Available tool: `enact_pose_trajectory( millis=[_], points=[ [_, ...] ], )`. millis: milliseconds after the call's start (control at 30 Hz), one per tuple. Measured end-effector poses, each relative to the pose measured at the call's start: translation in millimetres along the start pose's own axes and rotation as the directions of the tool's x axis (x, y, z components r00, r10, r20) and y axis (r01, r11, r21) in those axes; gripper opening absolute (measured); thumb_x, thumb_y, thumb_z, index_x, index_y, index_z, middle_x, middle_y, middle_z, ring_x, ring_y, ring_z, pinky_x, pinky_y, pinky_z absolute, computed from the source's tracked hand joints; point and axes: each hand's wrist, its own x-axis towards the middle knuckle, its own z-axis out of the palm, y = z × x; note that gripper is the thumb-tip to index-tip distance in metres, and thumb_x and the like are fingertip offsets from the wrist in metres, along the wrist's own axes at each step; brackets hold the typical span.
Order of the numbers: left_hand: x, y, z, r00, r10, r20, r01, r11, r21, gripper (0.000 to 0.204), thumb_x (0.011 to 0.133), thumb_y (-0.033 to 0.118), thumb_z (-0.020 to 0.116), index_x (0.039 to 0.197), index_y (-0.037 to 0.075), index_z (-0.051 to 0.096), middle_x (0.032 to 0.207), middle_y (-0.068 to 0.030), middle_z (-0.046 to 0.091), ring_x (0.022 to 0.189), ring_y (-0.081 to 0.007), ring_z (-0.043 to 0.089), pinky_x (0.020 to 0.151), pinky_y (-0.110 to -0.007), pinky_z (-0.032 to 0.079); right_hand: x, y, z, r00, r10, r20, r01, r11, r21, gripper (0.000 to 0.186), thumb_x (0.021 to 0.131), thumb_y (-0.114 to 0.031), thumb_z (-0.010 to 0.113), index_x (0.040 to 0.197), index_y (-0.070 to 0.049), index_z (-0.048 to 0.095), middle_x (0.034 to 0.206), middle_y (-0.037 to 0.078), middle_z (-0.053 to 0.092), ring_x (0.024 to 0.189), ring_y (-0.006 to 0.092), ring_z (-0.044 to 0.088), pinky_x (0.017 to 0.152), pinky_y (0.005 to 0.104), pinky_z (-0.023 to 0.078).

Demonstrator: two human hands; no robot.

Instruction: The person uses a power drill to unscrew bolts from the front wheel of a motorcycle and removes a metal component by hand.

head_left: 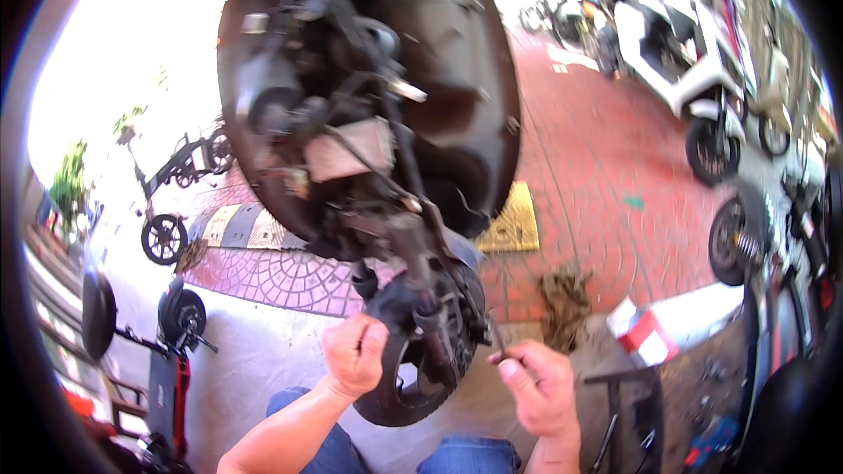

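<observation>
Down by the front wheel [413, 377] of this tipped-up scooter [369, 96], left hand [354, 353] is clamped on the black brake caliper area, and right hand [540, 386] is pinched shut on a thin rod-like tool [497, 333], though I can't tell exactly what. Looks like mid-disassembly on the wheel mount. Red brick pavement [606, 175] and parked scooters [694, 79] sit behind.

The left hand [354, 354] covers part of the front wheel [413, 369]; the thin tool [496, 333] in the right hand [540, 386], toward four o'clock, is perhaps too blurred to identify.
</observation>
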Motion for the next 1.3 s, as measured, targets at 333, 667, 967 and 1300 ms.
enact_pose_trajectory(
  millis=[333,667,967,1300],
  points=[
    [-38.5,34.9,14.2,0.912,-0.151,0.383,0.383,0.652,-0.655,0.045,0.115,0.03,0.045,0.112,-0.006,0.072,0.1,-0.0074,0.074,0.09,-0.0147,0.065,0.082,-0.031,0.054,10.4,-83.5,76.5,0.888,-0.062,0.456,0.306,0.821,-0.483,0.016,0.094,-0.018,0.074,0.103,-0.004,0.075,0.094,0.015,0.074,0.082,0.0284,0.073,0.074,0.0399,0.055],
    [-35.0,20.3,-23.1,0.874,-0.317,0.369,0.484,0.495,-0.721,0.054,0.108,0.04,0.043,0.08,0.002,0.069,0.07,-0.0127,0.066,0.069,-0.0287,0.064,0.07,-0.04,0.048,87.8,-28.2,43.3,0.939,0.331,0.091,-0.276,0.885,-0.374,0.031,0.1,-0.024,0.068,0.089,0.004,0.073,0.068,0.004,0.067,0.058,0.0129,0.063,0.052,0.0286,0.049],
    [-23.6,16.2,-34.2,0.908,-0.343,0.242,0.408,0.589,-0.697,0.046,0.107,0.034,0.049,0.08,0.003,0.07,0.069,-0.0051,0.064,0.07,-0.0147,0.061,0.068,-0.033,0.048,117.8,151.7,-26.4,0.715,0.651,-0.255,-0.656,0.751,0.076,0.04,0.1,-0.05,0.066,0.093,-0.011,0.07,0.069,0.0,0.063,0.053,0.0138,0.056,0.044,0.0275,0.036],
    [-21.6,1.7,-21.5,0.866,-0.467,0.178,0.459,0.6,-0.656,0.052,0.107,0.038,0.044,0.078,0.002,0.066,0.061,-0.0007,0.053,0.051,-0.0077,0.045,0.049,-0.025,0.032,51.3,244.1,35.6,0.504,0.825,-0.257,-0.559,0.538,0.631,0.069,0.101,-0.071,0.052,0.113,-0.007,0.074,0.1,0.005,0.073,0.084,0.0196,0.061,0.077,0.0392,0.048]
  ],
)
